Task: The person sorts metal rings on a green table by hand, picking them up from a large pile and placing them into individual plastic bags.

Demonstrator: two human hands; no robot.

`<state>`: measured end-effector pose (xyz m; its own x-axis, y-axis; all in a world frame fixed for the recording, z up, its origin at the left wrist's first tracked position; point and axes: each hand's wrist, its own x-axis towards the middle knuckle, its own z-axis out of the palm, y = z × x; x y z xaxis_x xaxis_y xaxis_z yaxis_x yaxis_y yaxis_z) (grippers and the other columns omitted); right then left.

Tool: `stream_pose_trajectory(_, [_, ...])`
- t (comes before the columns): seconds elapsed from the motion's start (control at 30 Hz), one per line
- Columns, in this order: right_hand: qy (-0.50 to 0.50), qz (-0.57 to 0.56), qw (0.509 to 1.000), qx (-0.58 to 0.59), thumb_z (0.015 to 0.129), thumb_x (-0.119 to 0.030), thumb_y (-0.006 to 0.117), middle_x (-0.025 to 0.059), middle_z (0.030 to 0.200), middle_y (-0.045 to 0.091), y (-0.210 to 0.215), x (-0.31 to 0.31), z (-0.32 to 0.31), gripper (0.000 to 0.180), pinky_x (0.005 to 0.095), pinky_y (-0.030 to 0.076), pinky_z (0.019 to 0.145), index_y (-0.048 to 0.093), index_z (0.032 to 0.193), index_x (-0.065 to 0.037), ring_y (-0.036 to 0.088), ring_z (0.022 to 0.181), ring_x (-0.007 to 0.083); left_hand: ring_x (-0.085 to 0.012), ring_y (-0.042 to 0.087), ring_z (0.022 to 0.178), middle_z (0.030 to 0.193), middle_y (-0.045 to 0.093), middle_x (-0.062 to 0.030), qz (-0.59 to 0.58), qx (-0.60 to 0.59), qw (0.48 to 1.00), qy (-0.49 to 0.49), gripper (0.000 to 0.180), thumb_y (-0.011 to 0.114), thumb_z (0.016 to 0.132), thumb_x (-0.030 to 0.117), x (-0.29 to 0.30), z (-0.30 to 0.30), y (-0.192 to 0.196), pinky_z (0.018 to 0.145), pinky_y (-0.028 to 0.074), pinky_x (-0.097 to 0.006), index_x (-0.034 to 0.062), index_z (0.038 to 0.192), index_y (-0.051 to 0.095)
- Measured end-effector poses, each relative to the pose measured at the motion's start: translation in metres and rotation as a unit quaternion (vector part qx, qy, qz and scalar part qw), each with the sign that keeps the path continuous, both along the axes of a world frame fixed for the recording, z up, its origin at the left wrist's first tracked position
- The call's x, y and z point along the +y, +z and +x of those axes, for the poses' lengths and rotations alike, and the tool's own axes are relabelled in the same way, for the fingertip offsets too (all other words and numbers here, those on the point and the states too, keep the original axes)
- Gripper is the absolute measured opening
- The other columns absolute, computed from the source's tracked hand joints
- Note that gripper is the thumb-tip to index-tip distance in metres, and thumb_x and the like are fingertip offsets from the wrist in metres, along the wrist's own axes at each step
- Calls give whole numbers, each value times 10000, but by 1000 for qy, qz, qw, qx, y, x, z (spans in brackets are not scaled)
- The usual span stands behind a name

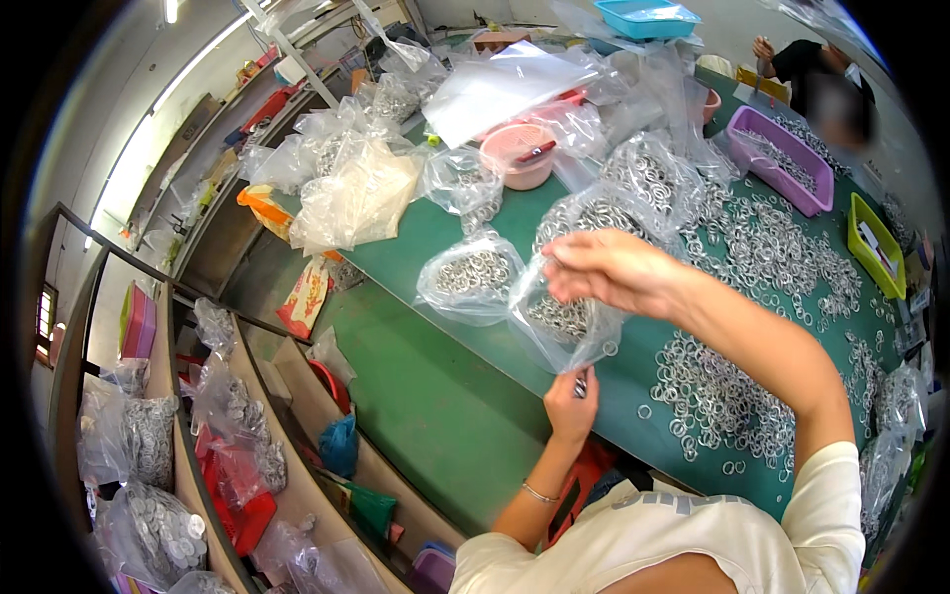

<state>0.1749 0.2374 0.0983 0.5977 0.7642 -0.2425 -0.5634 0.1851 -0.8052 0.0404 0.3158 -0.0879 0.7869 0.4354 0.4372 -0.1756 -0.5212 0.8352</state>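
Note:
My right hand (616,274) is over a clear plastic bag (542,332), fingers stretched and slightly curved, partly smeared by motion; I see nothing held in it. Grey metal rings (562,315) lie inside this bag. At the table's near edge my left hand (571,404) is closed on the bag's lower edge, with something shiny and metallic between the fingers. A single ring (610,348) shows by the bag's right edge. Left of it stands another open bag of rings (473,269). Loose rings (722,396) are spread under and beside my right forearm.
The green table (633,416) also bears a pink tub (519,158), a purple basket (782,163), a lime-green basket (876,247) and heaped plastic bags (356,193). Shelves with bagged parts (148,436) stand at left. Another person (826,84) is at the far right.

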Motion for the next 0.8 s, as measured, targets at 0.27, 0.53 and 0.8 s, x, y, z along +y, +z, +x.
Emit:
stream_pose_trajectory(0.27, [-127, -52, 990, -35, 878, -76, 484, 228, 1138, 454, -31, 125, 132, 373, 323, 491, 842, 350, 1174, 106, 538, 994, 252, -287, 565, 565, 698, 579, -146, 7, 13, 998, 69, 114, 638, 709, 35, -7, 3, -12, 525, 455, -346, 1, 808, 594])
stream_pose_trajectory(0.53, [-111, -48, 964, -237, 864, -92, 412, 179, 900, 593, -7, 93, 118, 320, 332, 520, 717, 437, 1127, 87, 619, 772, 232, -259, 522, 508, 609, 533, -138, 36, -42, 994, 92, 99, 643, 720, 60, -2, 8, -12, 493, 419, -345, -4, 752, 574])
stream_pose_trajectory(0.8, [-140, -350, 702, -604, 816, -107, 551, 157, 841, 588, -27, -134, -47, 186, 391, 445, 729, 562, 953, 18, 565, 799, 322, -165, 461, 490, 592, 503, -63, 27, -5, 994, 105, 144, 575, 818, 71, -7, 3, 11, 454, 382, -306, -44, 738, 544])
